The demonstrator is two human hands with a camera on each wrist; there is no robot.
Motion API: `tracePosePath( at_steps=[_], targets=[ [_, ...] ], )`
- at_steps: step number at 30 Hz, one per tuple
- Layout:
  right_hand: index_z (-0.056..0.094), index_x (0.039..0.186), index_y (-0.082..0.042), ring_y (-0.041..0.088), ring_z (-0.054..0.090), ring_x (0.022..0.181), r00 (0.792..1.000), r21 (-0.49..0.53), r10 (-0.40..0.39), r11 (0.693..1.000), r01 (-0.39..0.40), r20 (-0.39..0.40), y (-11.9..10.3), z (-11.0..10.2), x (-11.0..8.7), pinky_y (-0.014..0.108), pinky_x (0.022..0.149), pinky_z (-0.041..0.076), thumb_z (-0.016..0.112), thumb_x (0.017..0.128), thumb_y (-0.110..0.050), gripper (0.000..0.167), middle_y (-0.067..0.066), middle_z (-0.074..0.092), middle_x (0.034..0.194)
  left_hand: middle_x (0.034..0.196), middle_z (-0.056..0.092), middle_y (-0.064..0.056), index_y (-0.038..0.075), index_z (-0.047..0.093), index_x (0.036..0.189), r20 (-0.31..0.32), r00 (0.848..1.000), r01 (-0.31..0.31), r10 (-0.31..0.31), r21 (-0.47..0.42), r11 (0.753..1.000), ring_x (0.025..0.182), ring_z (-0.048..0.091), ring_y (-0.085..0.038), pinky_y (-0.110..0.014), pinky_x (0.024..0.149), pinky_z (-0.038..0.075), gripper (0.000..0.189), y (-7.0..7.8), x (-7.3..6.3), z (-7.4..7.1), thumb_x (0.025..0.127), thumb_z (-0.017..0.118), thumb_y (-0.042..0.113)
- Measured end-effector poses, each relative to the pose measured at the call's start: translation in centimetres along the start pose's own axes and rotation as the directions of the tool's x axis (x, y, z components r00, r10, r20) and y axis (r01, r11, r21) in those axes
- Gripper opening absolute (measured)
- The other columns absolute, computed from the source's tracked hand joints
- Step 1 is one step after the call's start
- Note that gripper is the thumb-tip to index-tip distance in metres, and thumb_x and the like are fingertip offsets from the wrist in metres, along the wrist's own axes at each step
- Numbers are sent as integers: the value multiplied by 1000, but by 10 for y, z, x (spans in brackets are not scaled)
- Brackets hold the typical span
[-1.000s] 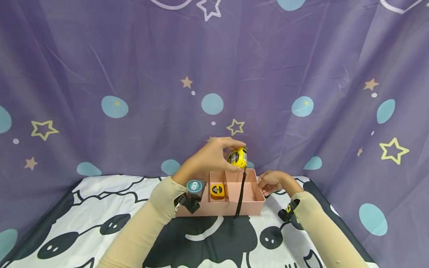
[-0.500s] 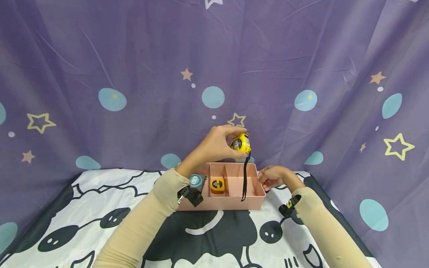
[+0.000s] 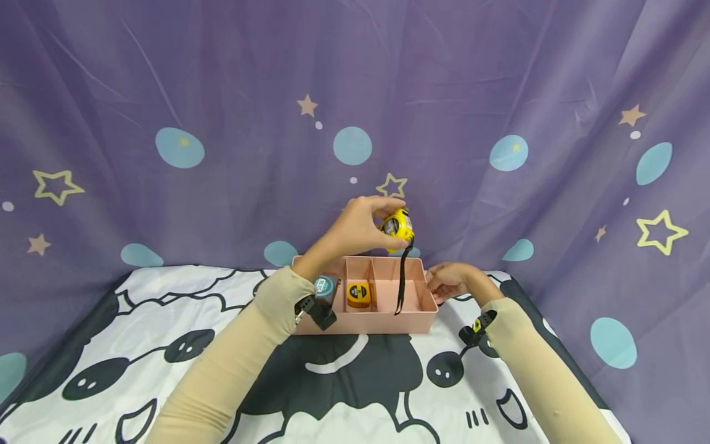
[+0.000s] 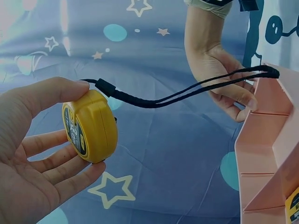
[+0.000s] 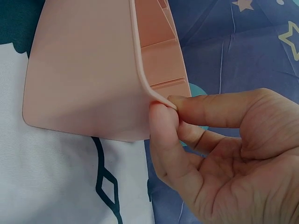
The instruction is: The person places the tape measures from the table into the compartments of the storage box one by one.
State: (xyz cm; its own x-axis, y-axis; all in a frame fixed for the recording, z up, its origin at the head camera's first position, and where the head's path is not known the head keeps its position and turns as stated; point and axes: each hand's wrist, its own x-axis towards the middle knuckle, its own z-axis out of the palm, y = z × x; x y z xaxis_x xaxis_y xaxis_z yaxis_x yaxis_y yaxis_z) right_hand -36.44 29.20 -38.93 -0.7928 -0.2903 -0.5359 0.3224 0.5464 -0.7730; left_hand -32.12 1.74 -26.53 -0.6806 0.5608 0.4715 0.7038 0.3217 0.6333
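Note:
My left hand (image 3: 360, 228) grips a yellow tape measure (image 4: 96, 126) between thumb and fingers, above a pink divided box (image 3: 360, 324). From the tape measure a black wrist strap (image 3: 401, 280) hangs down in front of the box's right compartment in the head view. At the box's right end, my right hand (image 5: 224, 144) pinches the rim between thumb and fingers. An orange-yellow tape measure (image 3: 359, 295) lies in the middle compartment. In the left compartment sits a tape measure with a teal label (image 3: 325, 286), partly hidden behind the left wrist.
The box stands on a black-and-white patterned cloth (image 3: 183, 320), close to a purple curtain (image 3: 249, 154) with stars and dots behind it. Thin dividers (image 3: 373, 283) part the box's compartments.
The head view has tilted downward or shifted, so the whole scene sits higher or lower in frame. My left hand has risen slightly relative to the box, still holding the tape measure. The right hand keeps its place.

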Motion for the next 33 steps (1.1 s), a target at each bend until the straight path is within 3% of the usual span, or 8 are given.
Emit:
tracePosePath(
  at_steps=[7, 12, 25, 33],
  targets=[
    [48, 91, -7, 13, 59, 70, 1000, 7, 20, 1000, -20, -11, -1, -2, 1, 25, 68, 58, 51, 95, 4, 12, 4, 56, 77, 130, 71, -8, 8, 63, 138, 14, 1000, 27, -27, -2, 1000, 114, 68, -20, -34, 94, 57, 70, -3, 4, 3, 75, 90, 22],
    [47, 97, -6, 14, 58, 71, 999, 6, 26, 1000, -26, -30, -4, 0, -1, 26, 68, 58, 50, 96, 4, 11, 5, 55, 81, 129, 71, -7, 9, 63, 138, 22, 999, 31, -31, -12, 999, 115, 68, -19, -44, 102, 53, 69, -4, 8, 6, 76, 90, 22],
    [46, 102, -5, 16, 58, 71, 999, 37, 2, 999, -1, -46, 0, 2, 1, 28, 67, 57, 50, 92, 7, 16, 6, 55, 81, 133, 69, -5, 11, 61, 141, 35, 996, 84, -83, -43, 996, 118, 65, -19, -34, 97, 56, 70, -8, 14, 19, 77, 90, 24],
    [46, 99, -6, 13, 58, 68, 999, 28, -5, 1000, 6, -41, 1, 2, 4, 26, 66, 57, 49, 89, 9, 18, 4, 55, 76, 132, 69, -7, 9, 62, 140, -14, 993, 113, -114, -77, 991, 117, 67, -19, -27, 91, 57, 69, -10, 16, 23, 77, 89, 18]
  ],
)
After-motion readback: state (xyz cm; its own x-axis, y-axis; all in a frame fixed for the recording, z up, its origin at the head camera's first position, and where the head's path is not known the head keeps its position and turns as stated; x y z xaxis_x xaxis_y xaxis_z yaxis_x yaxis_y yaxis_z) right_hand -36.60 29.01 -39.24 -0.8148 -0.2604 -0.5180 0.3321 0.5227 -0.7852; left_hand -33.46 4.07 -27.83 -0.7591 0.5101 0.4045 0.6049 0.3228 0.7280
